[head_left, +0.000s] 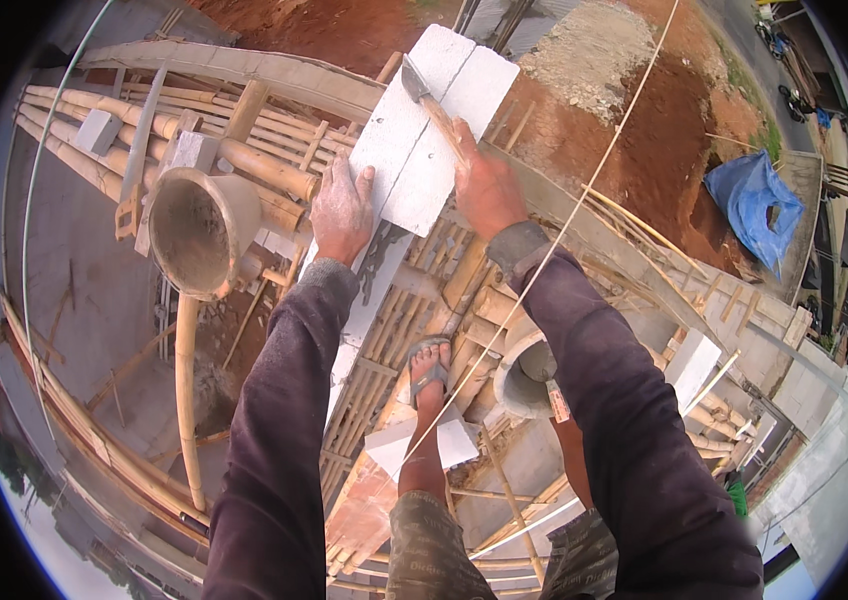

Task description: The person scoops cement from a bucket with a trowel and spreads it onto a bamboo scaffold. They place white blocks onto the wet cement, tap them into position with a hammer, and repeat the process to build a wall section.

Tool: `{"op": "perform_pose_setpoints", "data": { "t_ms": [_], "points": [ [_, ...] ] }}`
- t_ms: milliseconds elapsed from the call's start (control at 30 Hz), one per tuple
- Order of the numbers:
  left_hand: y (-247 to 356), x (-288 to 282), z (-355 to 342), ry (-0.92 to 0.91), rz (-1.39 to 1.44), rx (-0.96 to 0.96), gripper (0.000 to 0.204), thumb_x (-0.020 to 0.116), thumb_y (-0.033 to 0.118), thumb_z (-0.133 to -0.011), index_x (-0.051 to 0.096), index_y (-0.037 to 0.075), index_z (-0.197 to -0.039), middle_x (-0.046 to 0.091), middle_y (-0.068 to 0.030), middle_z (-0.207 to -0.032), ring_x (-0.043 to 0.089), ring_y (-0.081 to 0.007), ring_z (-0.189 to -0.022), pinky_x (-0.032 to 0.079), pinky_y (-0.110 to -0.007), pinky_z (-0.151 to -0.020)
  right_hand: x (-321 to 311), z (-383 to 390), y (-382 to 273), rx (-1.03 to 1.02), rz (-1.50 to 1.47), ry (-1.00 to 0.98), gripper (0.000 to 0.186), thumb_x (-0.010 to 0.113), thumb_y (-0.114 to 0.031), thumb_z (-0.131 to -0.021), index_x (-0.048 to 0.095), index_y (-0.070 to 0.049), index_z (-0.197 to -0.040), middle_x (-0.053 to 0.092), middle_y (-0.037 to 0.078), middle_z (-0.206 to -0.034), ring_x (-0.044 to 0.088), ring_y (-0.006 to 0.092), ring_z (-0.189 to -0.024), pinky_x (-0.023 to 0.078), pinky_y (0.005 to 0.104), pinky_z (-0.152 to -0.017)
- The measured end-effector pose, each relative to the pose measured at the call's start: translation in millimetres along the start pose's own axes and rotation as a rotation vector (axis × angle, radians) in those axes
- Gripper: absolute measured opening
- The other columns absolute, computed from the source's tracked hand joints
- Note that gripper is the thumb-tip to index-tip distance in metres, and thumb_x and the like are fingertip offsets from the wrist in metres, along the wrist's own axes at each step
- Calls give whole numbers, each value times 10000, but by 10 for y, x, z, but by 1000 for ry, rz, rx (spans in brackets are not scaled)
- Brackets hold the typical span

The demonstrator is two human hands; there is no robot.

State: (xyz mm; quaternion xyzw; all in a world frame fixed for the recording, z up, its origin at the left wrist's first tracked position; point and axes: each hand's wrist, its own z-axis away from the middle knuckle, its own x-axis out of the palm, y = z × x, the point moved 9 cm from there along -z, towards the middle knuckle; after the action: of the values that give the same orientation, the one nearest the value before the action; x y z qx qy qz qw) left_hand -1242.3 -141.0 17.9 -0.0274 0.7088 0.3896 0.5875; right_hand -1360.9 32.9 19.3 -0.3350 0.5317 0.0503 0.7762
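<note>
A white lightweight block [444,140] sits on top of the wall, and a dark line runs lengthwise across its face. My right hand [489,190] is closed around the wooden handle of a small hatchet-like tool [441,122]. The tool's dark metal head lies over the block's upper left part, near the line. Dusty with white powder, my left hand [341,215] is at the block's lower left edge, fingers stretched out and thumb apart. Below the block, grey mortar marks the wall top [374,265].
A mortar bucket [202,230] stands at left beside a handsaw [139,150]. Another bucket [529,375] holds a wooden-handled tool near my legs. Bamboo scaffolding [404,320] has open gaps underfoot. A string line [584,205] crosses diagonally. White blocks [424,440] lie around; a blue tarp [756,205] is at right.
</note>
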Motion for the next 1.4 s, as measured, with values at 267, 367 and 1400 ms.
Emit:
{"op": "perform_pose_setpoints", "data": {
  "t_ms": [267,367,1400],
  "points": [
    [-207,152,2,-125,-51,-231,387,430,408,-1058,538,36,-1038,676,-259,-976,640,-483,-946,481,-574,-822,-639,16,-408,-84,-215,216,346,584,-166,-964,500,-4,-1258,671,269,-921,664,486,-835,519,564,-676],
    [-181,124,-5,-125,-42,-226,384,431,400,-1058,535,31,-1032,673,-256,-1000,647,-459,-967,491,-555,-831,-783,88,-524,-183,-302,387,307,583,-164,-970,494,37,-1184,668,288,-903,661,500,-833,516,571,-685],
    [-151,142,-39,-149,-114,-175,361,446,363,-1055,549,17,-1065,665,-242,-1061,642,-454,-980,494,-544,-844,36,660,-248,64,-346,49,255,611,-187,-974,491,23,-1055,650,290,-801,656,481,-747,507,543,-661]
  ]
}}
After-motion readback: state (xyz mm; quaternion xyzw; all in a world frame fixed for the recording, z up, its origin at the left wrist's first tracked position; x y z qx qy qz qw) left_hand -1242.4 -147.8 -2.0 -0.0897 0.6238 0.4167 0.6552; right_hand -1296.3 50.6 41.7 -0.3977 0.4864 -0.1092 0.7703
